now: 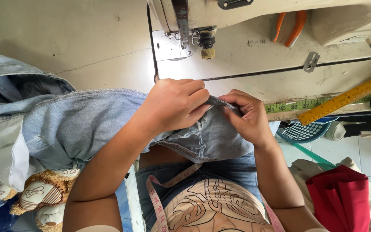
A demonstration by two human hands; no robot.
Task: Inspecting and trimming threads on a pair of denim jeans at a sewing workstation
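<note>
- Left hand [172, 105] and right hand [245, 116] are both pinched shut on the folded edge of the pale denim garment [86, 124], held above your lap at the desk [86, 38] edge, just before the sewing machine [190, 21].
- Judgement: keep the fold taut between both pinches and your thumbs close together so the edge stays even.
- Hidden: the fold itself sits under your fingertips; the machine's needle area is cut off; the garment's far end runs out of view at left.

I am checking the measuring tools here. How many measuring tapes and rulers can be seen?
3: a yellow wooden ruler on the table at right, a yellow-green tape beside it, a pink tape on the person's lap. Others may be hidden.
</note>
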